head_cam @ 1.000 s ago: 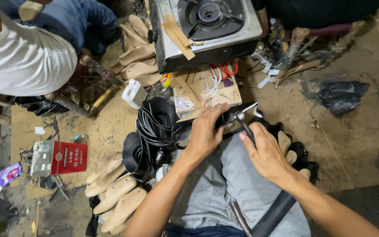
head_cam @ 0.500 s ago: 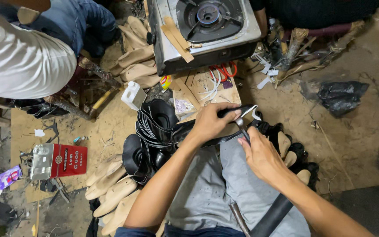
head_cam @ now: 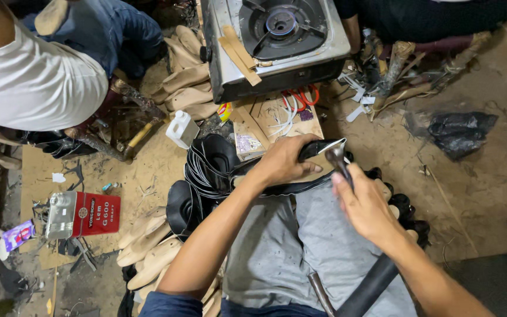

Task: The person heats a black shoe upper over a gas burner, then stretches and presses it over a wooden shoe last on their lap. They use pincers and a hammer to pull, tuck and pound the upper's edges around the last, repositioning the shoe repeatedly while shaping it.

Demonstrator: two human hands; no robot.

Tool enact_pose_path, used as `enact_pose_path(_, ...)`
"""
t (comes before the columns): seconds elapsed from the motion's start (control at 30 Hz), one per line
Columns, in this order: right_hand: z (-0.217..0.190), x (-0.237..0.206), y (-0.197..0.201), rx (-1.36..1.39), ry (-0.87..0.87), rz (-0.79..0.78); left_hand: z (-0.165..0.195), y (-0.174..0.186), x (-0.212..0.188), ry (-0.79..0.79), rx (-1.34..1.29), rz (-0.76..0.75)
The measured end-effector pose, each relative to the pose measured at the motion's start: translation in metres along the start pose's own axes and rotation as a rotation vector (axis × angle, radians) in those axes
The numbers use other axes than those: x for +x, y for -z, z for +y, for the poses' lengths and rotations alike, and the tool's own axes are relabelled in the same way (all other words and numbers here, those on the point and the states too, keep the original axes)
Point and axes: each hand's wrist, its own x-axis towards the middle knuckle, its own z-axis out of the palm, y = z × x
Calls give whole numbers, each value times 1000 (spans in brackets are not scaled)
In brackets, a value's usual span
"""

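— Where's the shoe?

— I see the black shoe upper [head_cam: 300,170] on its last, across the lap. My left hand [head_cam: 286,161] is clamped over it; my right hand [head_cam: 362,202] grips a metal tool [head_cam: 338,159] at its toe.

— Around it?

— Black uppers [head_cam: 206,170] just left, wooden lasts [head_cam: 148,252] on the floor, a gas stove [head_cam: 277,41] beyond.

Both forearms reach up from the lower edge toward twelve o'clock, the left hand [head_cam: 286,161] curled palm-down in a closed grip with knuckles toward one o'clock, the right hand [head_cam: 364,202] just beside it at four o'clock, fingers closed, wrist straight.
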Motion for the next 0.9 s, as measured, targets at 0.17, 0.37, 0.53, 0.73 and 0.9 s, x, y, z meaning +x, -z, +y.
enact_pose_path(0.17,-4,-6,-5,347,788,375,-3,-5,13,20,12,-33)
enact_pose_path(0.37,14,12,-11,26,236,74,9,1,8,-9,24,12)
enact_pose_path(0.53,24,-15,-10,398,287,76,46,22,-6,-130,-264,387)
enact_pose_path(0.73,22,-22,-10,690,61,-63,51,40,-83,-4,-595,853)
enact_pose_path(0.9,30,-18,-21,574,80,-327,21,8,-129,195,-722,753)
